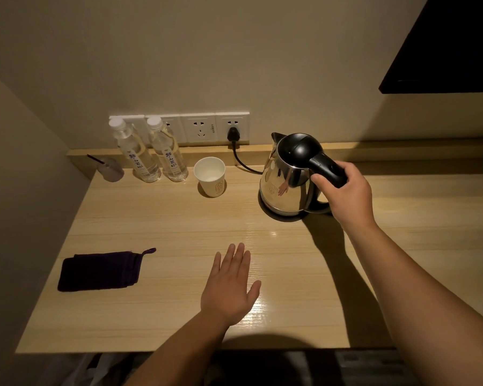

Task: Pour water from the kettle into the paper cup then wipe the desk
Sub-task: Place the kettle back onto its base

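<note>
The right hand (343, 190) gripped the kettle (287, 176) at right of centre; the left hand (230, 285) lay flat, empty. Next, probably: lift and tip over the cup (210, 175).

Paper cup (209, 176) stands between bottles (151, 151) (left) and kettle (287, 179).

The right hand (346, 193) grips the kettle (287, 179) handle on its base; the left hand (230, 288) hovers flat over the desk (179, 227).
</note>
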The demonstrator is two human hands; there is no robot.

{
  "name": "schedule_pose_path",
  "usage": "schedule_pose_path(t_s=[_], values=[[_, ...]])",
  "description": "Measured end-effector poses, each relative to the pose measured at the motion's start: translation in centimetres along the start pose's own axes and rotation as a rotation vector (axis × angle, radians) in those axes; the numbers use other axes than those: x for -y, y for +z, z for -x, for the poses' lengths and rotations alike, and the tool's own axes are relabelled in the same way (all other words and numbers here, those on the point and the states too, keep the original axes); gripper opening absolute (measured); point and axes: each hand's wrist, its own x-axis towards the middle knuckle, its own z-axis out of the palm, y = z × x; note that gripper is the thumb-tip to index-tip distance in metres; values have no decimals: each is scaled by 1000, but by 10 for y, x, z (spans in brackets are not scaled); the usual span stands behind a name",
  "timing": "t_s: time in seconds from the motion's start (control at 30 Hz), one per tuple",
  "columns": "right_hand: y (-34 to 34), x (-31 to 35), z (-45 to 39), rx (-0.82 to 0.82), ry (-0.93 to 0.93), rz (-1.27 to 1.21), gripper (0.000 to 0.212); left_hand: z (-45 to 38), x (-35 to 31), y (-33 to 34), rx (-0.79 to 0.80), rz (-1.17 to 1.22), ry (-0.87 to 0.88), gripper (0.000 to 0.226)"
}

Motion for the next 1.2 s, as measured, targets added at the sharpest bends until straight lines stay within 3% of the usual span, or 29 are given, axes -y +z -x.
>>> schedule_pose_path(t_s=[0.73,0.87,0.97,1.07,1.2], values=[[2,0,1,13,-7,40,49,0,-1,-4,15,21,-16,73],[2,2,1,27,0,77,68,1,-1,-5,45,14,-15,73],[1,4,8,-59,-70,275,74,0,-1,-8,71,18,-18,73],[2,7,31,-127,-317,557,66,0,0,-11,110,25,-19,73],[15,-8,71,4,-468,793,63,0,1,-24,112,63,-40,72]])
